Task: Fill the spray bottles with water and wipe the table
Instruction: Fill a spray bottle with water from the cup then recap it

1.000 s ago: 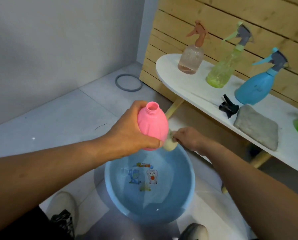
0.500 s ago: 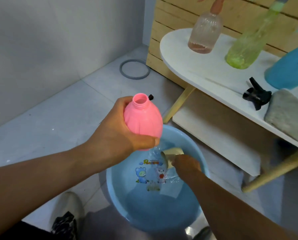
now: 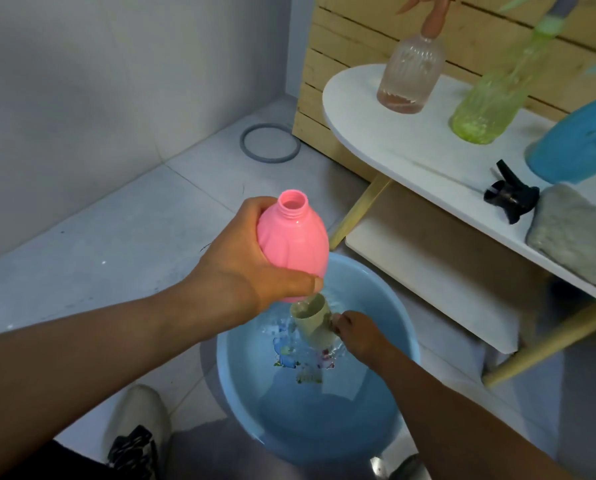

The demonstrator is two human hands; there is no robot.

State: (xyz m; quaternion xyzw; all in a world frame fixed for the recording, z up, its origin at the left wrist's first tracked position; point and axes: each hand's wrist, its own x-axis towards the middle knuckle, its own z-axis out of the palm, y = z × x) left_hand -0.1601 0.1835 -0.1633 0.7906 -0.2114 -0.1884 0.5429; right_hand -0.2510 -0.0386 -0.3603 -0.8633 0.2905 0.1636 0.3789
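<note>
My left hand (image 3: 241, 268) grips an uncapped pink bottle (image 3: 291, 242), upright, its open neck facing up, above the rim of a blue basin (image 3: 407, 351) of water on the floor. Just below it my right hand (image 3: 357, 332) holds a small beige cup (image 3: 312, 322) by its side, low over the water. On the white table (image 3: 376, 133) stand a clear pink spray bottle (image 3: 409, 74), a green spray bottle (image 3: 490, 102) and a blue spray bottle (image 3: 576, 143). A black spray head (image 3: 509, 197) lies there beside a grey cloth (image 3: 573, 233).
The table has slanted wooden legs (image 3: 362, 211) and a lower shelf (image 3: 438, 271) close to the basin. A grey ring (image 3: 270, 143) lies on the tiled floor by the wall. A slatted wooden panel (image 3: 358, 32) stands behind the table. My shoes (image 3: 135, 431) flank the basin.
My right hand dipped the cup down into the basin and has lifted it a little, mouth up, under the pink bottle. The view moved closer to the table.
</note>
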